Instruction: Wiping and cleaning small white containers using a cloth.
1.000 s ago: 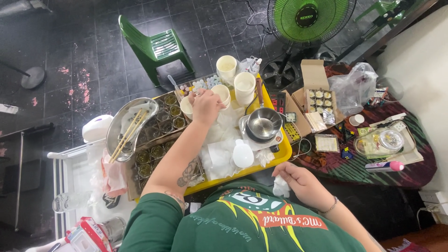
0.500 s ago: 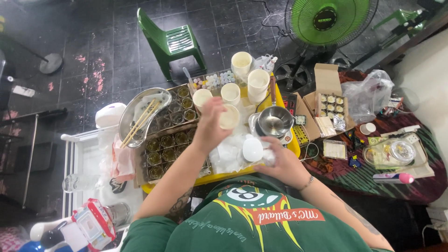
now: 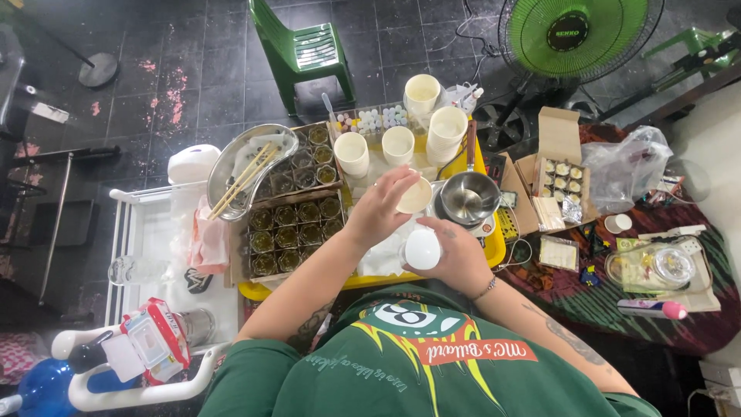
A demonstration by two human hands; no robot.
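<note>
The small cream cup (image 3: 415, 196) sat just above the middle of the frame, gripped by its rim in the left hand (image 3: 378, 210), which a moment before had been up among the standing cups and had since drawn the cup down toward the body. The right hand (image 3: 457, 255), earlier off the tray holding a scrap of white tissue, had come in and now closed around the rounded white bottle (image 3: 422, 249) just below the cup, so cup and bottle were nearly touching; it looked as if the two were being brought together for the work in hand. Around them lay crumpled white paper (image 3: 384, 259) on the yellow tray (image 3: 494, 249), with a steel pot (image 3: 469, 198) just to the right, taller cream cups (image 3: 352, 153) above, and rows of small glass jars (image 3: 296, 224) in brown boxes to the left. A steel dish with chopsticks (image 3: 245, 174) lay further left. The table (image 3: 617, 297) at right carried a patterned cloth, an open cardboard box (image 3: 559, 174) and a plastic bag (image 3: 629, 166). The dark tiled floor (image 3: 170, 69) held a green chair (image 3: 302, 50) at top centre and a green fan (image 3: 575, 35) at upper right.
</note>
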